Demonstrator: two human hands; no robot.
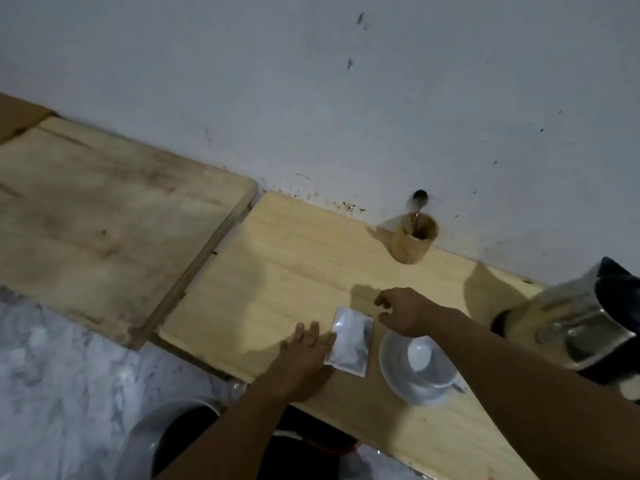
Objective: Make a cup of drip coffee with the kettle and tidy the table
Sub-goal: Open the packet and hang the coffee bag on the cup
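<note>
Reaching for silver drip-coffee sachet (349, 341), flat on wooden bench (284, 271) just left of white cup (424, 358) on saucer (394, 372). Step judged: picking up sachet to tear open; task barely begun, cup looks empty. Best done by pinning left edge, sliding or tipping far corner up, then pinching the raised edge rather than clawing at flat foil. Keeping right forearm high advised, since it passes over the cup and could knock it.

Left hand (304, 358): palm down on bench, fingers together and extended, fingertips touching sachet's left edge; holding nothing. Right hand (405, 311): arched over sachet's far right corner, fingers curled and parted, thumb apart, holding nothing; contact with foil unclear.

Kettle (575, 327) at right bench edge, metal body, dark handle, blurred. Wooden holder (414, 239) with spoon (419, 200) by wall, well apart from hands. Round metal rim of bin (145, 441) on floor lower left.
</note>
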